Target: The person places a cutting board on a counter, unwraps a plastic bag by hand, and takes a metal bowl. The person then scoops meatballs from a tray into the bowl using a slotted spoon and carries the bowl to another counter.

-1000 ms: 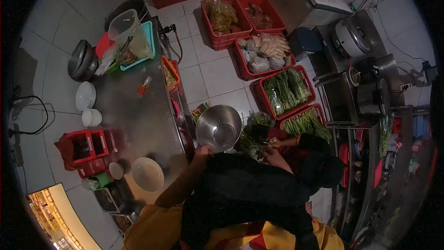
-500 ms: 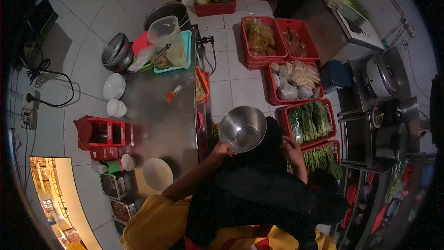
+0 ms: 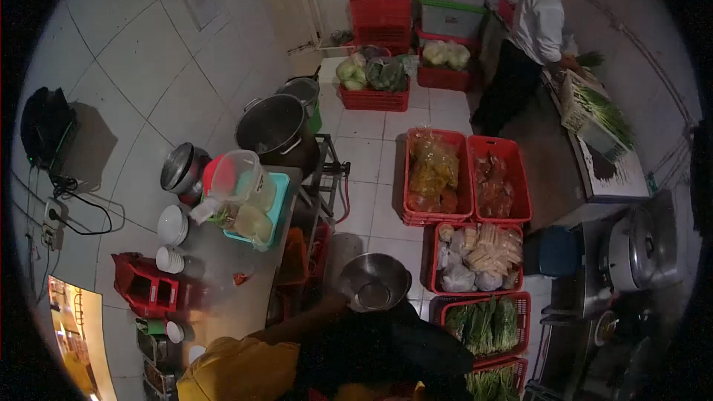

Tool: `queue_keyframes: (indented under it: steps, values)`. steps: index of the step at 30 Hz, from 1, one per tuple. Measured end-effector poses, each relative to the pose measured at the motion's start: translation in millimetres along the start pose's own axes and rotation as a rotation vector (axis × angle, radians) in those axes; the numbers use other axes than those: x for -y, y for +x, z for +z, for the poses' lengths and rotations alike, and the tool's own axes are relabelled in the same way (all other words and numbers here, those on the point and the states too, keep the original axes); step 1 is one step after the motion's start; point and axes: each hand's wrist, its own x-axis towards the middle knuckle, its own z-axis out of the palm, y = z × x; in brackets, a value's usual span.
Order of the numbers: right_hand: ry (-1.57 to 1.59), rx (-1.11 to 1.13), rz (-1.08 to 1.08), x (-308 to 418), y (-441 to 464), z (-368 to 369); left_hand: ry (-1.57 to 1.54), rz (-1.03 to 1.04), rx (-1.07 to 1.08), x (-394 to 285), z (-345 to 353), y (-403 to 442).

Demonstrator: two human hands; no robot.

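My left hand point(image 3: 340, 303) is closed on the left rim of a steel bowl point(image 3: 373, 282), held upright in front of my body. The inside of the bowl looks empty. Dark cloth hides my right hand, so it does not show. Left of the bowl stands the steel table point(image 3: 249, 301) with a turquoise tray point(image 3: 278, 204), plastic containers, white bowls point(image 3: 170, 260) and a red caddy point(image 3: 145, 284). To the right, red crates hold wrapped food and leafy greens point(image 3: 481, 325).
A person in a white top point(image 3: 536, 18) stands at the back right counter beside a crate of long greens point(image 3: 598, 115). A large pot point(image 3: 272, 125) sits beyond the table. Stacked bins point(image 3: 451, 15) stand at the back; a cooker point(image 3: 631, 249) is at right.
The view has tilted up, showing more of the room and the person at the back. The steel bowl stays in my left hand. My right hand has gone out of sight.
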Motion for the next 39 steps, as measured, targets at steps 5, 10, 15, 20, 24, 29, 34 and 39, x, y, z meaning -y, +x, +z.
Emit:
queue_keyframes:
  steps: [5, 10, 15, 20, 24, 29, 34, 39]
  values:
    - [0.035, 0.147, 0.109, 54.9, 106.7, -43.6, 1.031, 0.790, 0.065, -4.2, -9.6, 93.9]
    - [0.058, 0.282, 0.052, 131.5, 198.5, -65.3, 0.560, 0.552, -0.199, -58.5, -13.1, 86.1]
    - [0.206, 0.448, -0.018, 187.4, 283.6, -34.6, 0.033, 0.395, -0.305, -181.4, -28.8, -14.1]
    - [0.677, 0.754, -0.126, 220.5, 410.7, 84.5, 0.137, 0.291, -0.334, -230.7, -52.9, -13.5]
    - [0.337, 0.773, -0.079, 363.8, 295.3, 77.5, 0.623, 0.280, -0.204, -219.6, -99.8, 97.2]
    - [0.163, 0.872, 0.038, 357.4, 388.6, 91.5, -0.540, 0.521, -0.123, -330.6, -133.2, 36.9]
    - [-0.232, 0.688, -0.055, 509.7, 418.5, 89.1, -0.429, 0.506, -0.091, -419.9, -195.9, 68.4]
    - [-0.504, 0.633, -0.146, 660.8, 440.8, 113.6, -0.532, 0.567, -0.146, -466.4, -232.2, 73.3]
